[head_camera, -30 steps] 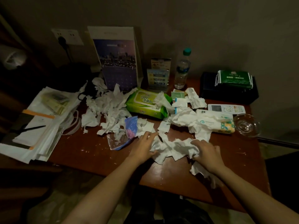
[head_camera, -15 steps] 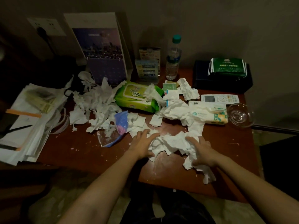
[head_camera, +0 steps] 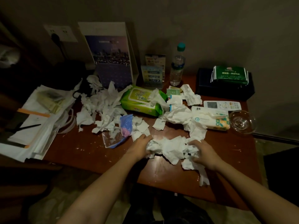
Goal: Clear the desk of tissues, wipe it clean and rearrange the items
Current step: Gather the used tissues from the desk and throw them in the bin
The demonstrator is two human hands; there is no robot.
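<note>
Crumpled white tissues lie all over the brown desk (head_camera: 84, 152). A bunch of tissues (head_camera: 169, 147) sits near the front edge between my hands. My left hand (head_camera: 140, 147) grips its left end with curled fingers. My right hand (head_camera: 203, 153) clutches its right end, and a strip of tissue hangs below it over the desk. A bigger heap of tissues (head_camera: 103, 107) lies at the middle left, and more tissues (head_camera: 179, 115) lie at the middle right.
A green wet-wipe pack (head_camera: 140, 101), a tissue pack (head_camera: 213, 120), a remote (head_camera: 222, 105), a glass bowl (head_camera: 242, 122), a water bottle (head_camera: 177, 65), a calendar (head_camera: 111, 57), a black box (head_camera: 224, 88) and a clear plastic bag (head_camera: 113, 138) stand on the desk. Papers (head_camera: 30, 120) cover the left end.
Both hands have drawn the tissue bunch toward the front edge and closed their fingers round it, squeezing it smaller. The camera view has shifted slightly.
</note>
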